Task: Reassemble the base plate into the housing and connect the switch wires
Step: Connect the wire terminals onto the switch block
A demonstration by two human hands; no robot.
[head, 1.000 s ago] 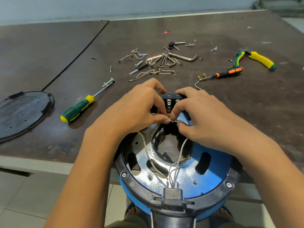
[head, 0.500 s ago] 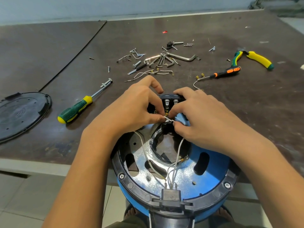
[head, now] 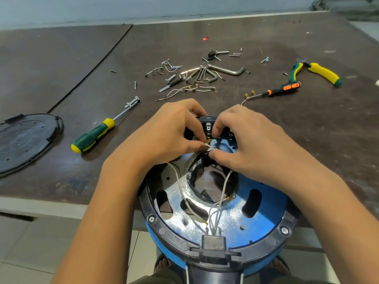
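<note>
A round blue housing (head: 264,218) with a black rim lies upside down at the table's front edge, a shiny metal base plate (head: 176,214) seated inside it. White switch wires (head: 222,191) run from a black block at the near rim up to the black switch (head: 209,128) at the far rim. My left hand (head: 164,136) pinches a white wire end just below the switch terminals. My right hand (head: 242,140) pinches the same wire end from the other side, its fingers curled over the switch. The terminal joint is partly hidden by my fingertips.
A black round cover (head: 24,140) lies at the left. A green and yellow screwdriver (head: 98,132) rests beside my left hand. Loose screws, hex keys and spare wires (head: 196,76) are scattered behind. An orange-handled screwdriver (head: 281,89) and yellow-green pliers (head: 320,72) lie at the right.
Both hands have stayed at the switch, shifting the pinched wire end slightly by the terminals. The view has drifted a little; nothing else on the table moved.
</note>
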